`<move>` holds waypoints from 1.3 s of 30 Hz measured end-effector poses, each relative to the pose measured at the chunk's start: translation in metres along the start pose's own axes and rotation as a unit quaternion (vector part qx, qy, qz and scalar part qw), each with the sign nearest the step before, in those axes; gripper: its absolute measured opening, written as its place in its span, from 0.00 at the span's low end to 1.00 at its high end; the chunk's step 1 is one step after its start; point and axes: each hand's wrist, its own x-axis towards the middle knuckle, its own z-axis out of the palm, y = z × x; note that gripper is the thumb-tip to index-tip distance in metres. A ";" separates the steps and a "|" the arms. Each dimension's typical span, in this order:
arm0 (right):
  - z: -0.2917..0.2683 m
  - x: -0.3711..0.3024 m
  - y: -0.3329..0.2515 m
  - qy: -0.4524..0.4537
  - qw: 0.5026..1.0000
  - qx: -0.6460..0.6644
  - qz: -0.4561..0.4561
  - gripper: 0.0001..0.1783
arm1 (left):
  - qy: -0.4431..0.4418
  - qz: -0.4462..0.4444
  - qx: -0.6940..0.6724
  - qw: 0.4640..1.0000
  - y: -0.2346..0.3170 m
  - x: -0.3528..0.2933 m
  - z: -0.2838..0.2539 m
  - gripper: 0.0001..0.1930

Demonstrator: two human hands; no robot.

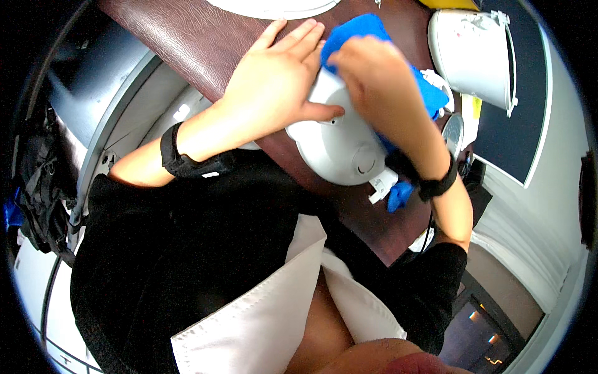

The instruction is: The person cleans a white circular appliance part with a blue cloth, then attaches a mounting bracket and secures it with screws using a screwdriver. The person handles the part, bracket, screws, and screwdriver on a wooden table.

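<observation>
A smooth white plastic appliance part (336, 156) with a rounded edge and a small round mark rests on the brown leather-like tabletop (187, 37). My left hand (271, 81) lies across its left side, fingers stretched and thumb reaching over the white surface. Bunched in my right hand (380, 71) is a blue cloth (356, 28), pressed on or close to the far side of the part. That hand is slightly blurred, its fingers curled over the cloth. The part's far end is hidden under both hands.
A white bucket-like container (467, 59) lies tilted at the far right. Part of a round white object (274, 7) shows at the far edge. Near the white part are a small white plastic piece (382, 186) and a blue scrap (400, 196). A round grey lid-like item (453, 132) sits right of my right arm.
</observation>
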 end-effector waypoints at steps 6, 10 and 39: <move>-0.002 -0.003 0.011 0.034 0.998 0.047 -0.009 0.11 | -0.001 -0.003 0.010 1.000 -0.001 0.001 -0.001 0.43; -0.006 -0.005 -0.004 -0.011 0.998 0.061 -0.018 0.08 | -0.003 -0.004 0.009 1.000 -0.002 0.001 -0.001 0.43; -0.004 -0.003 0.008 0.031 1.000 -0.002 -0.008 0.05 | 0.009 -0.004 0.011 1.000 -0.002 0.000 0.001 0.43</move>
